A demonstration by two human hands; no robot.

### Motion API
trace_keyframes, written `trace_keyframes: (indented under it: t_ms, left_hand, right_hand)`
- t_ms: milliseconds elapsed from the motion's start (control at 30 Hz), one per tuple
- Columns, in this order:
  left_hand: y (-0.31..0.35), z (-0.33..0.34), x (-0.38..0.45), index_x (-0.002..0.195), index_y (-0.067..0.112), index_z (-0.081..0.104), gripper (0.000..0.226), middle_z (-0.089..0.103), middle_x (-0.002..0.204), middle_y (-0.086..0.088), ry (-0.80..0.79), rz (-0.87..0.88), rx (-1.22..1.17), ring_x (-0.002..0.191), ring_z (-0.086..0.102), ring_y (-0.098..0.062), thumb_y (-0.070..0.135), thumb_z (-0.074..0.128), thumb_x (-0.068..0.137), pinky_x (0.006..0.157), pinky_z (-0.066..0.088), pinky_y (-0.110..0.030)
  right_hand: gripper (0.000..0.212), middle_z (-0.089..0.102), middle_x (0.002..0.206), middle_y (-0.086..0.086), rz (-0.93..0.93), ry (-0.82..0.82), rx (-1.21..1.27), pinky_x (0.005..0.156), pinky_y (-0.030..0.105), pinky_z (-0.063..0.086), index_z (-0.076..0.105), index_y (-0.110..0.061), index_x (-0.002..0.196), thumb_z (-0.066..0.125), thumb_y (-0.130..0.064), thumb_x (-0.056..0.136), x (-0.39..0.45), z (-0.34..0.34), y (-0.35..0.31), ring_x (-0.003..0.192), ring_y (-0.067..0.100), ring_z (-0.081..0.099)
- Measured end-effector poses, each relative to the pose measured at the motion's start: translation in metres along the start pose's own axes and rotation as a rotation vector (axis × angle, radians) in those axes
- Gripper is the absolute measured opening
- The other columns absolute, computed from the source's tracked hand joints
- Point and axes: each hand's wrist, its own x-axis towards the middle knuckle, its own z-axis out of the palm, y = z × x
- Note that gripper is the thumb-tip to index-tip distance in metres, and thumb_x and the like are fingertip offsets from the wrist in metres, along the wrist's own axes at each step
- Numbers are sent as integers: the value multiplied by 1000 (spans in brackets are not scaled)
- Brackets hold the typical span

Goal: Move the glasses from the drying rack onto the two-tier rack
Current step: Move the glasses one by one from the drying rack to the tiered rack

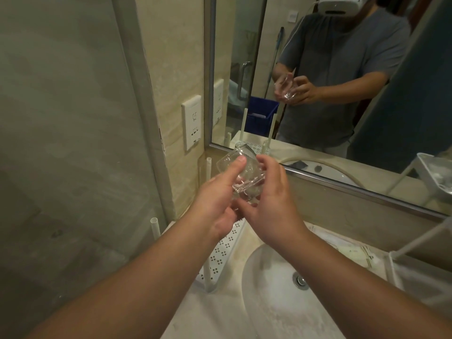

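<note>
A clear drinking glass (241, 173) is held tilted in the air between both hands, its thick base toward me and its mouth pointing away to the upper left. My left hand (215, 206) grips it from the left with the thumb along its side. My right hand (269, 199) cups it from the right and below. Under the hands lies the white drying rack (223, 253), a perforated tray with upright pegs (154, 227). The white wire two-tier rack (420, 272) stands at the right edge of the counter, only partly in view.
A round white sink (276, 297) with a metal drain (300, 280) sits in the beige counter below my arms. A large mirror (342, 94) covers the wall ahead. A glass shower panel (73, 143) closes off the left, with a wall socket (192, 122) beside it.
</note>
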Motion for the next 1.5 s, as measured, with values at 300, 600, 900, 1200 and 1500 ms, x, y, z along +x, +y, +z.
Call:
trace_keyframes:
  t_ms: [300, 600, 900, 1200, 1500]
  left_hand:
    - [-6, -1, 2, 131, 20, 57, 73, 67, 120, -11, -13, 213, 173, 88, 74, -23, 17, 89, 65, 59, 55, -31]
    - [-20, -4, 6, 134, 30, 57, 91, 64, 125, 4, -138, 334, 353, 107, 70, -21, 24, 92, 51, 88, 58, -41]
    - [-38, 21, 7, 129, 31, 60, 79, 67, 117, 3, -267, 282, 295, 103, 70, -18, 12, 91, 59, 84, 57, -33]
    - [-86, 85, 9, 120, 26, 61, 61, 76, 93, 10, -449, 175, 291, 83, 71, -8, 7, 78, 65, 63, 54, -18]
    - [-161, 174, 4, 134, 24, 55, 73, 73, 91, 19, -557, 81, 365, 95, 71, -9, 14, 81, 66, 76, 55, -23]
  right_hand:
    - [90, 39, 142, -15, 62, -49, 76, 102, 33, 47, 27, -34, 146, 83, -33, 75, -3, -17, 10, 124, 0, 45]
    - [97, 48, 129, -28, 141, -96, 221, 91, 25, 52, 25, -54, 142, 87, -29, 72, 3, -38, 17, 114, -8, 53]
    - [93, 50, 133, -22, 187, -41, 239, 93, 29, 55, 30, -51, 143, 86, -22, 75, -6, -63, 30, 117, -3, 54]
    - [90, 51, 132, -22, 290, 66, 150, 92, 29, 52, 30, -48, 143, 83, -19, 76, -33, -123, 68, 115, 1, 56]
    - [89, 52, 134, -20, 380, 202, 39, 86, 17, 48, 31, -42, 147, 83, -26, 76, -81, -215, 121, 110, -1, 57]
